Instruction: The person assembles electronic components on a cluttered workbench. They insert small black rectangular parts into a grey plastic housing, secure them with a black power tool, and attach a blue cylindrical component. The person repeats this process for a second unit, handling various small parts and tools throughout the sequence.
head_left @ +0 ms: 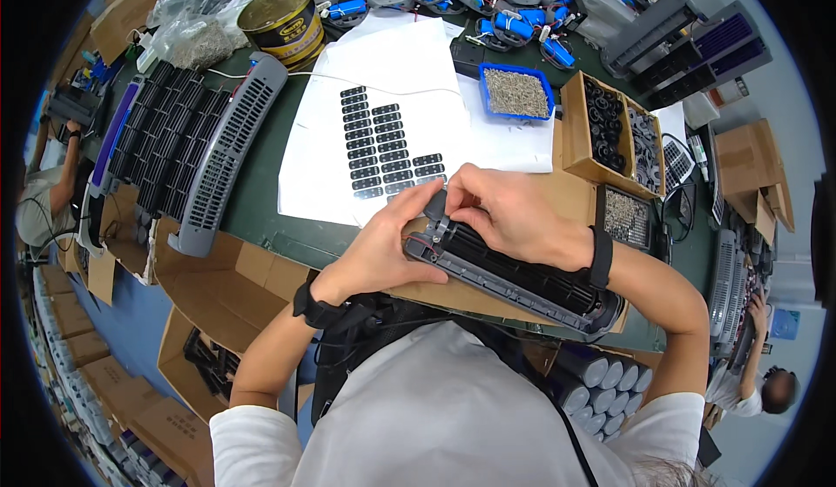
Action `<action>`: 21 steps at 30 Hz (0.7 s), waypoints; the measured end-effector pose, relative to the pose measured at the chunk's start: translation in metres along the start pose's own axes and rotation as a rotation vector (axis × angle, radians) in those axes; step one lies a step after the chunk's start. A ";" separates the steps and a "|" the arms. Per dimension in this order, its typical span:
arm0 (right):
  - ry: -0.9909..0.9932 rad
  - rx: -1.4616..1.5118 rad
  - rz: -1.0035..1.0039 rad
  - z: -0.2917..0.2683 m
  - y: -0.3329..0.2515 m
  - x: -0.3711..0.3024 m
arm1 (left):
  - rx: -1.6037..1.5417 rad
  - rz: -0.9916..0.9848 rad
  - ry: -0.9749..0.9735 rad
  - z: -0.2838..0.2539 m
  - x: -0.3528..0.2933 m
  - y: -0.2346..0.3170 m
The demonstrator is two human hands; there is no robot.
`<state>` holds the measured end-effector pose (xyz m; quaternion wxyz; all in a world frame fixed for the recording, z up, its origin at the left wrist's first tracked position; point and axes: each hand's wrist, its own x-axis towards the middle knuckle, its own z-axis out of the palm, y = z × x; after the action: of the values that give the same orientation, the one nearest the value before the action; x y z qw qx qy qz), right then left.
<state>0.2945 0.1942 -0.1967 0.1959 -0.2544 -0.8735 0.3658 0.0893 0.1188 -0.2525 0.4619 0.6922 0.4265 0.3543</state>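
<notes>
A long grey plastic housing (509,288) with a black ribbed roller (514,259) along its inside lies slanted on cardboard at the table's front edge. My left hand (379,248) grips its left end, thumb along the near side and fingers at the far side. Over that same end, my right hand (518,217) is closed in a pinch beside a small dark rounded piece (434,206). Whatever sits between the right fingertips is hidden. Just beyond the hands, small black oval panels (396,152) lie in columns on white paper (313,165).
A blue tray (517,92) of small metal parts and a divided wooden box (597,161) of black parts stand right. Stacked black rollers (170,139) and a grey grille housing (233,143) stand left. A bucket (283,26) and blue-wrapped parts (514,26) lie behind.
</notes>
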 end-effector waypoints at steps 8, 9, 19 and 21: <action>0.015 -0.127 -0.105 0.008 0.017 0.002 | -0.011 0.042 0.052 0.006 0.001 -0.005; 0.018 -0.120 -0.117 0.008 0.018 0.003 | -0.011 0.038 0.054 0.006 0.002 -0.005; -0.003 -0.178 -0.167 0.005 0.023 0.001 | -0.018 0.026 0.039 0.008 0.004 -0.009; -0.011 -0.126 -0.158 -0.008 0.018 -0.002 | -0.033 0.025 0.046 0.007 0.004 -0.006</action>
<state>0.3057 0.2084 -0.2056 0.2030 -0.1946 -0.9133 0.2947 0.0956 0.1214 -0.2601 0.4591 0.6814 0.4223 0.3829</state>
